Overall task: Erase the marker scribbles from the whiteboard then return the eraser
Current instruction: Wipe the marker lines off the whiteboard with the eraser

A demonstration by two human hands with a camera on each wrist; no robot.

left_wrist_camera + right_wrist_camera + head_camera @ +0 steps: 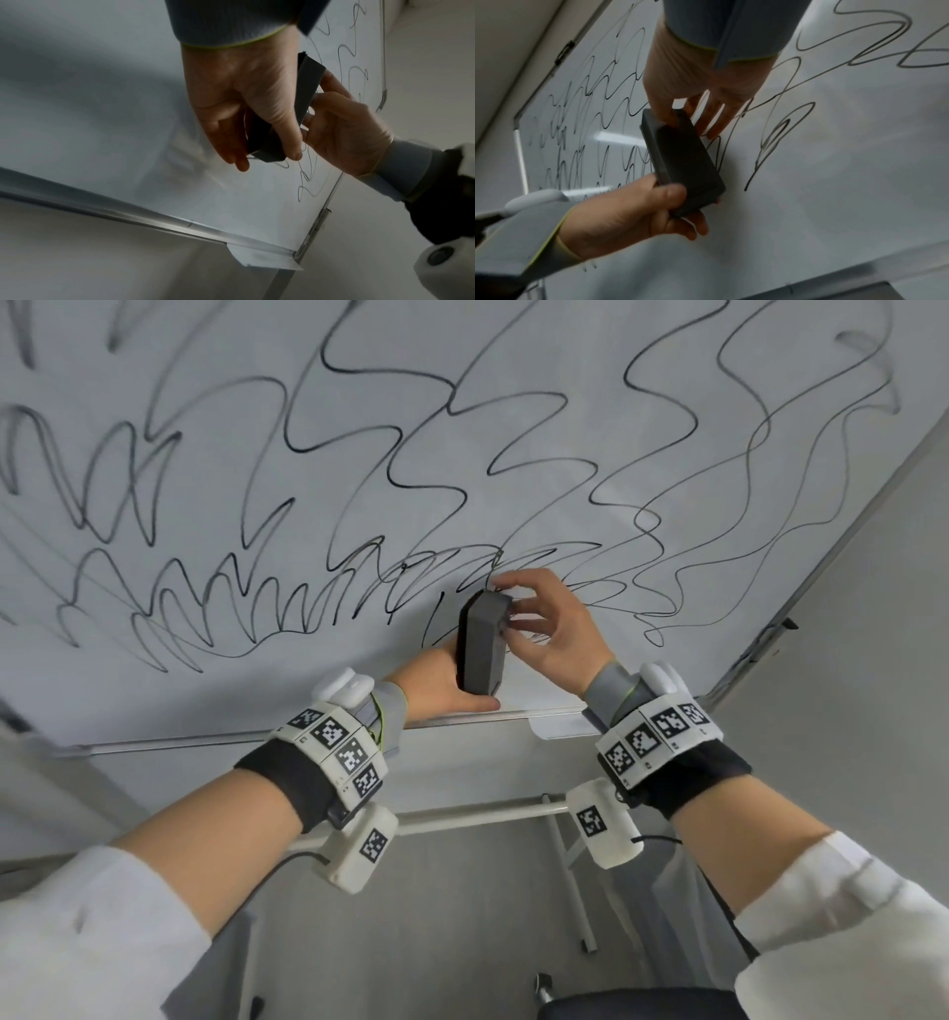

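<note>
A whiteboard [513, 367] covered in black marker scribbles [359, 469] fills the upper head view. A dark grey eraser [480, 649] stands on end against the board's lower part. My left hand [475, 698] grips its lower end from below, thumb on the front. My right hand [506, 608] pinches its upper end with curled fingers. In the left wrist view the left hand [267, 160] wraps the eraser [307, 85] and the right hand [342, 132] meets it from the right. From the right wrist the right hand [693, 121] holds the eraser [685, 162] top, the left hand [680, 213] its bottom.
The board's metal bottom frame [205, 739] runs just under the hands, with a small white ledge [557, 726] at the right. Below it are the stand's white crossbar [477, 814] and a leg [575, 875]. A grey wall [873, 634] lies to the right.
</note>
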